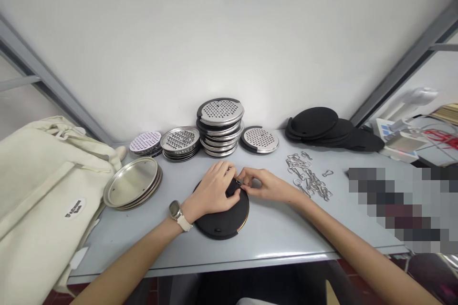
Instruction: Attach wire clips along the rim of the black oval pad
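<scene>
A round black cover [222, 223] with a thin gold-coloured edge showing at its right lies flat in front of me. My left hand [213, 188], with a watch on the wrist, rests over it, thumb and curled fingers gripping its far right part. At that same edge, my right hand [259, 184] pinches a small metal snap clip [238, 182] between thumb and index finger. The clip touches the cover's rim; whether it passes through a hole there is hidden by the fingers. A small dark oval slot [217, 230] shows near the cover's front edge.
Behind stand stacks of round graters [222, 112], with another grater [261, 140] beside them. Plain metal discs [133, 181] lie left, near a cream bag [46, 190]. Loose snap clips [309, 176] are scattered right, below a pile of black covers [315, 124]. The table's front edge [286, 258] is close.
</scene>
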Motion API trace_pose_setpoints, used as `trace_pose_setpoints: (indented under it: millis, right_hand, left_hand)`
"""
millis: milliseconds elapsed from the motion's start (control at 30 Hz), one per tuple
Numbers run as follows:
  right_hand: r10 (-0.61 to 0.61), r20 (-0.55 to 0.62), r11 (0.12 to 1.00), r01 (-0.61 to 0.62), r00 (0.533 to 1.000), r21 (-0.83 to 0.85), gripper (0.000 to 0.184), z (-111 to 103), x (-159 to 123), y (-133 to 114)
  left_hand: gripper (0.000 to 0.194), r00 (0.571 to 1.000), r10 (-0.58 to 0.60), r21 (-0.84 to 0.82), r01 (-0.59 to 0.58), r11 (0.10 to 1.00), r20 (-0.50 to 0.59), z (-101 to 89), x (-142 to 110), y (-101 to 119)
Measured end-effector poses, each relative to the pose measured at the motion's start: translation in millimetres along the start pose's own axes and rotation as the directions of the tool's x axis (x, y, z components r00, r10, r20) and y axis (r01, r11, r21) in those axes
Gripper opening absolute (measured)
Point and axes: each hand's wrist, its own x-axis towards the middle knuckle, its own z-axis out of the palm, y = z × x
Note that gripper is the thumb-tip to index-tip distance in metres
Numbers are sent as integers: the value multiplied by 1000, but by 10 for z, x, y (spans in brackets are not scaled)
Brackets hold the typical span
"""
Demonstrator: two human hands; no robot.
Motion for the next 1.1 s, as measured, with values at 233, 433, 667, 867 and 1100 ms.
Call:
trace_pose_setpoints:
  millis: [233,433,667,867,1100]
  right_hand:
    - [-12,-3,1000,12,1000,26,12,3,-2,13]
    - [-2,-1,999,3,1000,54,12,4,-7,3]
    - [-12,-23,998,13,1000,59,12,-1,-7,17]
    - [-8,-15,998,9,1000,57,12,-5,0,5]
    - [18,-7,999,-17,1000,42,17,-1,13,4]
  left_hand:
    - [23,1000,20,-42,-21,999,-6,-2,-6,-5]
    - [21,999,43,-56,-44,997,-6,-13,-12,0]
    - [14,997,75,-51,-74,996,18,-20,-11,4]
    - [15,995,97,-41,-97,994,7,-9,-19,-2]
    - [16,996,94,-36,-94,995,-8,-6,-22,-5]
